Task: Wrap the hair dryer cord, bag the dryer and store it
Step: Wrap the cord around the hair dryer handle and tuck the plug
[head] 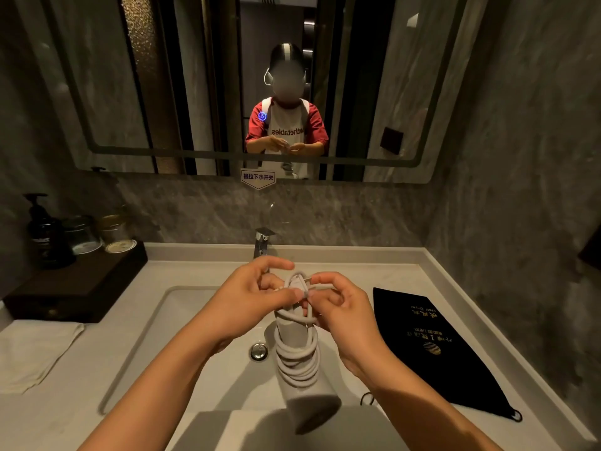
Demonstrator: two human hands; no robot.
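Observation:
A white hair dryer [294, 333] hangs upright over the sink, its handle up between my hands. Its white cord [297, 362] is coiled several times around the handle. My left hand [257, 297] pinches the plug [297, 284] at the top of the handle. My right hand [338, 307] grips the last stretch of cord beside the plug. A black drawstring bag [432, 349] with gold print lies flat on the counter to the right, apart from both hands.
Below my hands are the white sink basin [182, 320] with its drain plug [259, 351], and a chrome faucet [261, 242] behind. A dark tray [81, 284] with a pump bottle and glasses stands at left, a folded white towel [32, 353] in front. Mirror above.

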